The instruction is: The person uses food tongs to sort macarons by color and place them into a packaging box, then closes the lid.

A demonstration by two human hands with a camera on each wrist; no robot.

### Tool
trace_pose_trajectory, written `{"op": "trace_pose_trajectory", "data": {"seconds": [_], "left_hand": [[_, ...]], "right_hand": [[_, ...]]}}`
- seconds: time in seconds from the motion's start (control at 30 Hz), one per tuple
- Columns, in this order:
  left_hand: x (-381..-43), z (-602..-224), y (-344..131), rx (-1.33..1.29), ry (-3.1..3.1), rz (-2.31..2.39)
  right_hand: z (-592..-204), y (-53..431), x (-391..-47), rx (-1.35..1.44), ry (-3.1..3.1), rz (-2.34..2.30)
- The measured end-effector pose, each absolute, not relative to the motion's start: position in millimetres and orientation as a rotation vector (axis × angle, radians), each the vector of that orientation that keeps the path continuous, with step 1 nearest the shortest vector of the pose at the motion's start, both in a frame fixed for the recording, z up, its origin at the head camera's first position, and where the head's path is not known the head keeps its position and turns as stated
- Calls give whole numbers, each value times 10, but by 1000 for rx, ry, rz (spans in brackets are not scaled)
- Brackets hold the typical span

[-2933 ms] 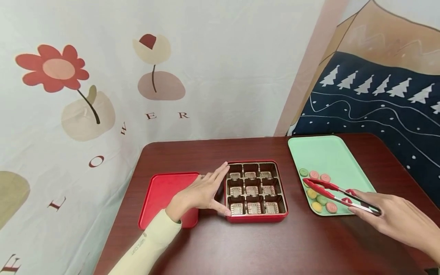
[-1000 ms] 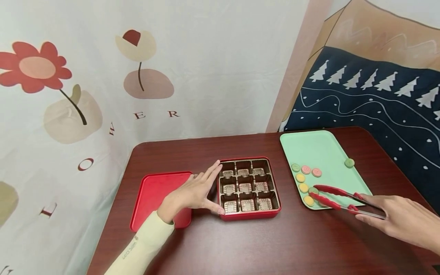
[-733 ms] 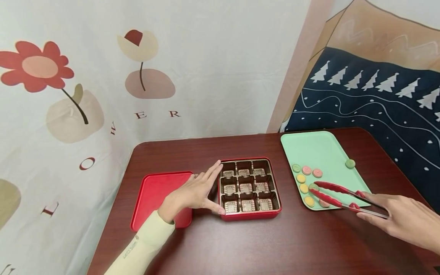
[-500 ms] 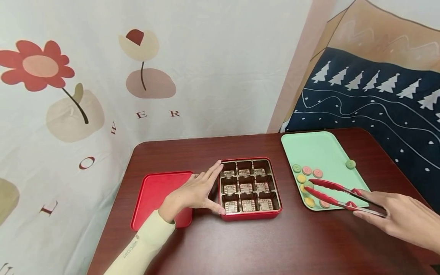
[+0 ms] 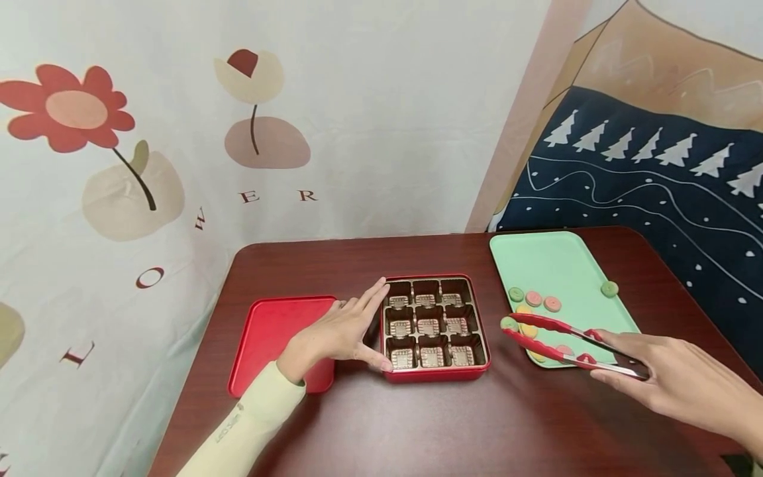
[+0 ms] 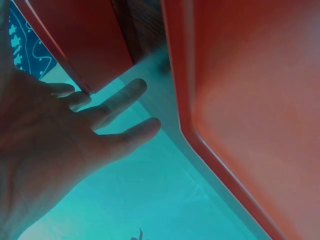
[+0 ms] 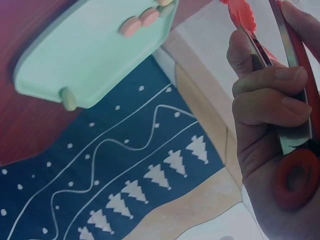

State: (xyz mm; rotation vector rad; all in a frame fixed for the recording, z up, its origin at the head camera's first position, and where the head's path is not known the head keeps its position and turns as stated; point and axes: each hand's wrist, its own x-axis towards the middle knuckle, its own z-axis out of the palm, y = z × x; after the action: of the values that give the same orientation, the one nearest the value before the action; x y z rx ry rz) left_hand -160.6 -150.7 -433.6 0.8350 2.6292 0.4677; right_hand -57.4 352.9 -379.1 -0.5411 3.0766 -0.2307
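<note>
My right hand (image 5: pixel 673 377) grips red-tipped metal tongs (image 5: pixel 545 322), whose tips pinch a green macaron (image 5: pixel 509 323) just past the left edge of the mint-green tray (image 5: pixel 548 258). In the right wrist view, curled fingers (image 7: pixel 270 95) wrap the tongs' handle. My left hand (image 5: pixel 336 338) rests along the left side of the red box (image 5: pixel 438 375), fingers spread, thumb at the near corner and fingertips farther back. Nine bare brown compartments fill the box. Pink macarons (image 5: pixel 552 304), yellow ones (image 5: pixel 528 330) and a green one (image 5: pixel 516 295) lie on the tray, some partly hidden by the tongs.
A red lid (image 5: pixel 268 344) lies left of the box, partly under the left forearm. Another green macaron (image 5: pixel 609 289) leans on the tray's right rim. Behind the dark wooden table (image 5: pixel 441 430) hangs a printed cloth (image 5: pixel 381 132).
The tongs have closed on a green macaron and carried it left, off the tray's yellow row to beyond its edge. Earlier, another green macaron came to the right rim. The left hand stays put.
</note>
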Motion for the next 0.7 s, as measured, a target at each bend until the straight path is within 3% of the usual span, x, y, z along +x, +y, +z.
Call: {"op": "trace_pose_trajectory", "data": {"seconds": [0.4, 0.7], "left_hand": [[-1583, -4316, -1514, 822, 2638, 424], [-1595, -4338, -1525, 847, 2650, 431]], "right_hand": [[-3747, 3228, -548, -783, 3108, -307], [-3790, 3114, -543, -793, 3046, -335]]}}
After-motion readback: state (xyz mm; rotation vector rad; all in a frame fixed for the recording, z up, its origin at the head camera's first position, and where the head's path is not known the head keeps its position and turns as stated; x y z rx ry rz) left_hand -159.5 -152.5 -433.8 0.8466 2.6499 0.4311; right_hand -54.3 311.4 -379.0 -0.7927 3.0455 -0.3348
